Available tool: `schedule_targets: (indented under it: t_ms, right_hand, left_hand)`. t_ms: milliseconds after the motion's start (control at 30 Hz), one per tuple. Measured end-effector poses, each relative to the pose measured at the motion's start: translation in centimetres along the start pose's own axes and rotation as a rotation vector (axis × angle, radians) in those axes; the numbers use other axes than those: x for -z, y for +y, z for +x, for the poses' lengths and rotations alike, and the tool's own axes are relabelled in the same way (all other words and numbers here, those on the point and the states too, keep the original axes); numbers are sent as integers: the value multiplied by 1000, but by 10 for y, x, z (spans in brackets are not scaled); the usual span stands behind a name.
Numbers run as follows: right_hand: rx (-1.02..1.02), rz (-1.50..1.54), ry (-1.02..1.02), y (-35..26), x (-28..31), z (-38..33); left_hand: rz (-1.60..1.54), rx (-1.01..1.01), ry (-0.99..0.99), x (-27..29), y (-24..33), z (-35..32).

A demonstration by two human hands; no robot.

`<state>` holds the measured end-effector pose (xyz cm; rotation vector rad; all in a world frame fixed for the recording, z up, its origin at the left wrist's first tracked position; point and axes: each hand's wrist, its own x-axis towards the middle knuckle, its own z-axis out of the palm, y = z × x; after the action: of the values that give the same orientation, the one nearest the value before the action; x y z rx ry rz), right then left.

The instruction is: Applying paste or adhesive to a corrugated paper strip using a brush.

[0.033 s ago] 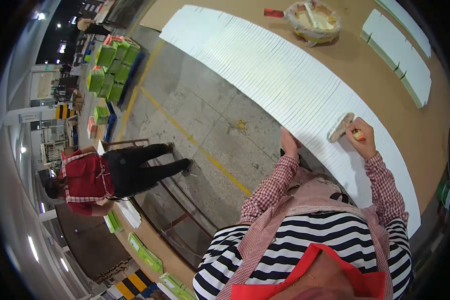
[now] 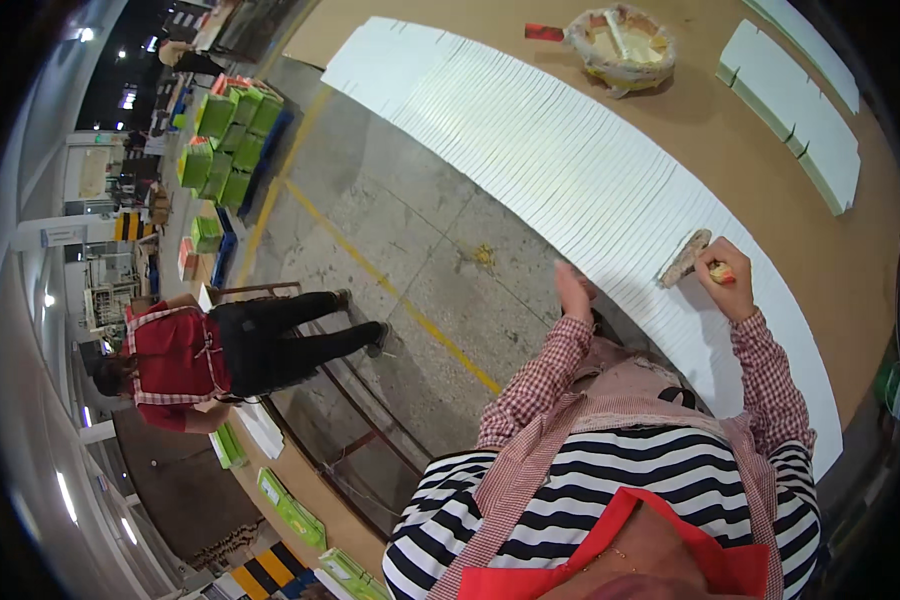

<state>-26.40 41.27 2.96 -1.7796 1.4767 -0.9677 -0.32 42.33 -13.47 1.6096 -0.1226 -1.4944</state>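
On white sheets (image 2: 570, 150), brush (image 2: 685, 258) in right grip (image 2: 725, 280)

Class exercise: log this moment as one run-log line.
right hand: holds brush on white sheets | left hand: on sheet edge | bowl: apart

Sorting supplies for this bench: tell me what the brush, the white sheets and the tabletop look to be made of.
Brush: seemingly a wooden block, pale, worn and smeared; bristles hidden.
White sheets: probably cardboard or paperboard, matte, overlapped in thin, flat-lying edges.
Tabletop: apparently brown board or kraft-paper covering, dull and uniform; which one is unclear.
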Motion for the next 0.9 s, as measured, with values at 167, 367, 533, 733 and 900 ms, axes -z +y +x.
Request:
schedule_targets:
  t_ms: [167, 367, 533, 733, 900]
  right_hand:
    - [-23, 186, 361, -20, 51, -16]
    - [-218, 265, 721, 4, 97, -70]
    - [-353, 503, 1185, 4, 109, -100]
    - [-419, 471, 1403, -30, 82, -128]
    - [-501, 559, 1477, -52, 68, -148]
  left_hand:
    - [63, -591, 197, 23, 55, 16]
    - [469, -1094, -180, -105, 199, 48]
    - [1317, -1536, -146, -227, 270, 140]
    - [2205, -1289, -156, -308, 303, 225]
    - [2051, -856, -664, -293, 342, 257]
